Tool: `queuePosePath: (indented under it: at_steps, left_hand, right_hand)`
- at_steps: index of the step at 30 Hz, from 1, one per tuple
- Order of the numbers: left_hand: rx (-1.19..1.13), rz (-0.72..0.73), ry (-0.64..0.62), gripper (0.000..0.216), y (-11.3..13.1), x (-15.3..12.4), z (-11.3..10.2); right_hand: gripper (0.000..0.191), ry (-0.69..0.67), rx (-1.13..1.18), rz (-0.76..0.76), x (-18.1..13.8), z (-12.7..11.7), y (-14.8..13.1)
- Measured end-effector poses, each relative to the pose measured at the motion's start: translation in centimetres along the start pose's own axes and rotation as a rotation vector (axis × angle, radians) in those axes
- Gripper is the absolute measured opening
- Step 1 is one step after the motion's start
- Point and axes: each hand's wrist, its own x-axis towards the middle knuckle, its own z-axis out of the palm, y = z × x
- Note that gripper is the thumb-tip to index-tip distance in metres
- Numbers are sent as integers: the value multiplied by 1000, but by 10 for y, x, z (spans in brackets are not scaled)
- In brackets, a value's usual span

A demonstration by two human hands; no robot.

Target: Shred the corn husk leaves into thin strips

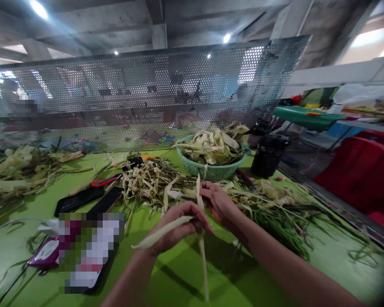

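Note:
Over the green table [185,277], my left hand [179,228] is closed around pale leaf strips [161,233]; one strip sticks out to the lower left, another hangs straight down. Close beside it, my right hand [219,202] pinches the upper end of a strip that rises between the two hands. Just behind my hands lies a heap of trimmed pale and green plant strips [150,183]. A teal plastic basket [211,170] full of pale husk pieces stands behind that.
A black container [269,157] stands right of the basket. Green stalks [281,217] spread across the right side. Phones and dark flat items [83,200] lie at left, with more husks [22,170] far left. A perforated metal screen [147,94] runs along the table's far edge.

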Motion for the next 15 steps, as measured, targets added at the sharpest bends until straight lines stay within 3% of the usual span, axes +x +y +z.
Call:
queuePosePath:
  at_steps: [6, 10, 12, 15]
  left_hand:
    - [-114, 142, 311, 10, 4, 3, -17]
    - [63, 118, 460, 9, -4, 10, -22]
    - [202, 81, 483, 9, -9, 14, -23]
    - [243, 83, 527, 8, -19, 18, -23]
  right_hand:
    - [22, 58, -311, -112, 4, -5, 0]
    - [30, 129, -569, -421, -6, -2, -13]
    - [26, 76, -671, -549, -18, 5, -20]
    - [20, -147, -714, -603, -38, 20, -23]
